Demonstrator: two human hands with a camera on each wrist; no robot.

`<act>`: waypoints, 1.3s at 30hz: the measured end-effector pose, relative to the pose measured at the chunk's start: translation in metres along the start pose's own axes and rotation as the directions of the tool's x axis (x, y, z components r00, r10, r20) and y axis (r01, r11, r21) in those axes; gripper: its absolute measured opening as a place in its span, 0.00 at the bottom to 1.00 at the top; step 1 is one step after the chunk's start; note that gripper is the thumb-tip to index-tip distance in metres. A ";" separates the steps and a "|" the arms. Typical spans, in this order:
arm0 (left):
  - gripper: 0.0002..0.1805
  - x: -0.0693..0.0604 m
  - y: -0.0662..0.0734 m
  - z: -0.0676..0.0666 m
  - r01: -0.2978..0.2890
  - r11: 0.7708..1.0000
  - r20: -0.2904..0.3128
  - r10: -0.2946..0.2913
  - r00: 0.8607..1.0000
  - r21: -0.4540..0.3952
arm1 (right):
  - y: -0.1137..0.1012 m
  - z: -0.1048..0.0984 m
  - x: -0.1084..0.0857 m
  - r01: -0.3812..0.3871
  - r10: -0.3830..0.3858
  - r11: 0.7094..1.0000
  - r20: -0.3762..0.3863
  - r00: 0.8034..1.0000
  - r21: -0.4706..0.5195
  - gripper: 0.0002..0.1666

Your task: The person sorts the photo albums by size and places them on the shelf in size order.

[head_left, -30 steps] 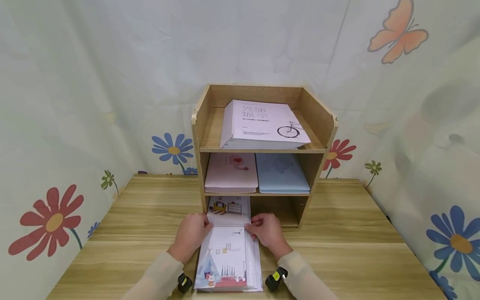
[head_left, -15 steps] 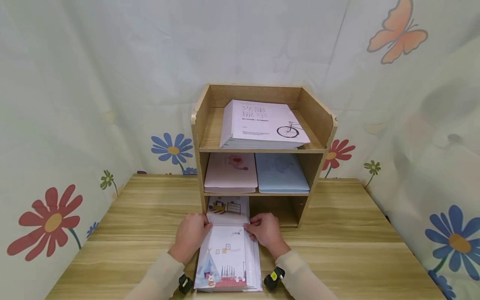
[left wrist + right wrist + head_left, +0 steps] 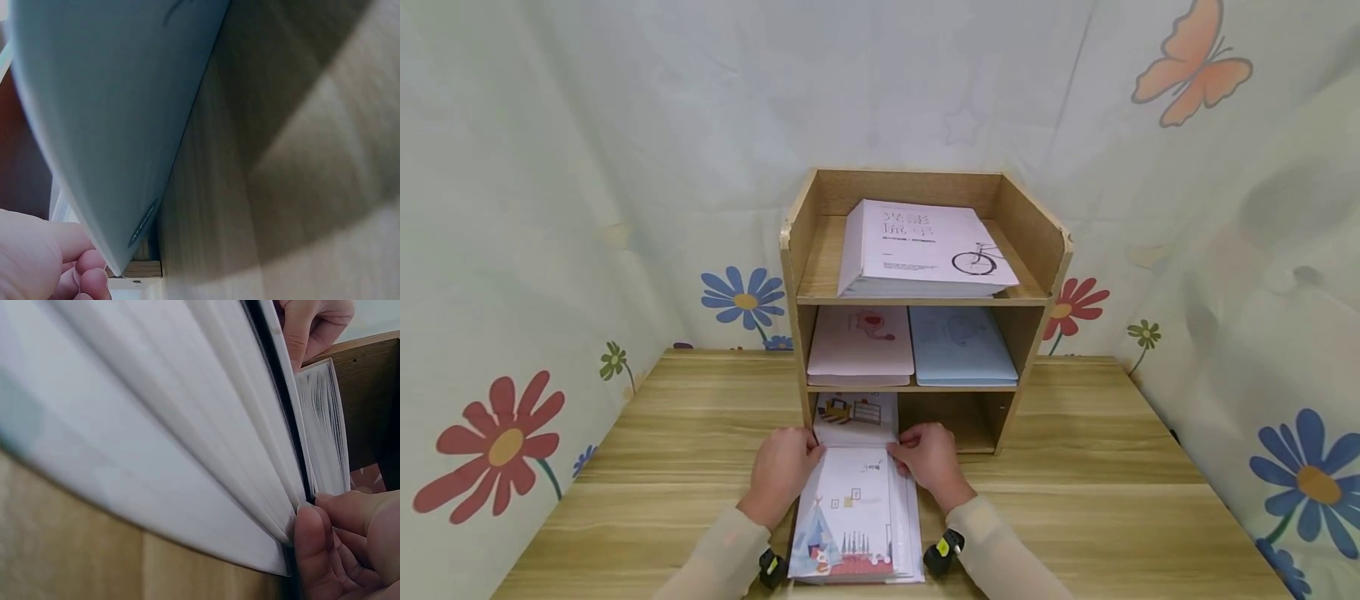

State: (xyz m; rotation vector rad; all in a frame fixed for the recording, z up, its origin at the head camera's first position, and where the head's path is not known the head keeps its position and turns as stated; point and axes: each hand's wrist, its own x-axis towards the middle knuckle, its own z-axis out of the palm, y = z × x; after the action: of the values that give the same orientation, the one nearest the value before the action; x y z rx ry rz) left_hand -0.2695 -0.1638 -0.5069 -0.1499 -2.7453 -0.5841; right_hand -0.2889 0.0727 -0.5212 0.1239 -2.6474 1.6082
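Note:
A thick book with a tent on its white cover (image 3: 850, 517) lies on the table in front of the shelf unit. Its far end meets another book, with a yellow vehicle on it (image 3: 852, 414), inside the bottom left compartment. My left hand (image 3: 784, 468) holds the tent book at its far left corner; in the left wrist view the fingers curl beside the end of its pale spine (image 3: 125, 125). At the far right corner my right hand (image 3: 931, 460) pinches it, thumb and fingers against the page edges (image 3: 187, 412). The fingertips partly hide where the books meet.
The wooden shelf unit (image 3: 917, 302) stands at the table's back. A pink folder (image 3: 859, 346) and a blue folder (image 3: 962, 346) lie on its middle shelf; a thick bicycle-cover book (image 3: 925, 242) lies on top. Bare table (image 3: 1090, 500) extends on both sides.
The meeting line of the two books now lies slightly farther from me. Both hands keep nearly the same place and hold, while the head view has shifted slightly.

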 end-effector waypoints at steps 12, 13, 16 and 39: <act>0.11 -0.003 -0.002 -0.001 -0.001 0.999 -0.004 0.001 1.000 -0.042 | 0.000 0.004 0.001 -0.010 0.009 1.000 -0.027 1.000 -0.029 0.08; 0.11 -0.003 -0.002 -0.001 0.001 0.999 -0.002 -0.001 1.000 -0.042 | -0.001 0.004 0.000 -0.009 0.009 1.000 -0.027 1.000 -0.025 0.08; 0.09 -0.005 -0.003 -0.002 0.012 0.998 0.000 -0.012 1.000 -0.056 | -0.002 0.004 -0.001 -0.009 0.009 1.000 -0.027 1.000 -0.023 0.08; 0.13 -0.023 -0.007 -0.014 0.089 0.979 0.072 -0.077 0.994 -0.183 | -0.002 -0.015 -0.026 0.057 -0.052 0.990 0.041 0.998 -0.131 0.15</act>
State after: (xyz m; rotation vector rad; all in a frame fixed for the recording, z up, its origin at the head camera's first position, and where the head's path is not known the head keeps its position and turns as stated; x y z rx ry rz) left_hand -0.2454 -0.1768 -0.5056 -0.1001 -2.7662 -0.8739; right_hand -0.2633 0.0866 -0.5145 0.2208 -2.7433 1.4231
